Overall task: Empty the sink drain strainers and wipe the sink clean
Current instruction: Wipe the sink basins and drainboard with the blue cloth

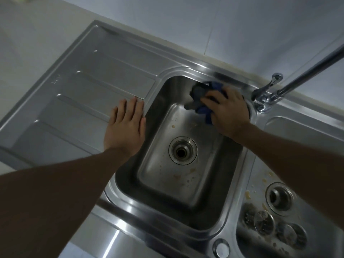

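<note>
A blue cloth [200, 98] is bunched against the far wall of the steel sink [158, 108], in its larger basin. The right hand [229, 112] grips it with curled fingers. Food flecks dot the floor around the open drain [182, 150]. The left hand [126, 127] lies flat, fingers straight, on the drainboard [83, 86]. Two strainers [264, 222] lie in the smaller basin [256, 168].

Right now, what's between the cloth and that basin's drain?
Head view: only bare basin floor with a few small food specks between the blue cloth in the right hand and the drain.
</note>
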Available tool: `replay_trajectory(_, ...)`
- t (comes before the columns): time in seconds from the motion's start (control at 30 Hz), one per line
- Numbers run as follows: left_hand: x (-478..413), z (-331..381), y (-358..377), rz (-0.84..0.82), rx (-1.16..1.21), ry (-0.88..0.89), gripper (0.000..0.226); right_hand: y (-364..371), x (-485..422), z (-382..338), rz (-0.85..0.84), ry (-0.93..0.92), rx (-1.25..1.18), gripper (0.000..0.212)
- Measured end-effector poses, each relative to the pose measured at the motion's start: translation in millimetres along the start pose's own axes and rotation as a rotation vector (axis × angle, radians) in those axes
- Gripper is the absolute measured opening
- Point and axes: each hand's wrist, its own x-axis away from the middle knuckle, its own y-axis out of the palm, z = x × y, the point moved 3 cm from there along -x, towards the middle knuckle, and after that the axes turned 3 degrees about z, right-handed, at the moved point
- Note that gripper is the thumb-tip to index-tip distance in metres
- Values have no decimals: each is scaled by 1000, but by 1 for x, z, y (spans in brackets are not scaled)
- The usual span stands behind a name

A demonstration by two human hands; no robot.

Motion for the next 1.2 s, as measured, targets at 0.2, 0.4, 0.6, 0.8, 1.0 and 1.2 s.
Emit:
replay_trajectory(0.2, 1, 1, -2, 8, -4, 0, 59, 9, -4, 17, -406, 85, 252, 58)
replay_trajectory(0.4, 1, 0, -1, 3, 3, 2, 59, 15, 3, 17, -446, 84, 328, 60)
replay_trajectory(0.6, 1, 1, 0, 15, 3, -2, 58, 27, 17, 18, -422, -94, 460, 63)
replay_trajectory(0.8, 0, 2, -2, 8, 8, -6, 58, 42, -45, -10, -369, -31, 294, 71)
replay_trajectory(1.0, 0, -2, 1, 12, -1, 7, 58, 50, -67, -25, -401, 119, 176, 88)
replay_trajectory(1.2, 1, -2, 1, 15, 4, 10, 59, 36, 12, 10, -396, 391, 209, 96)
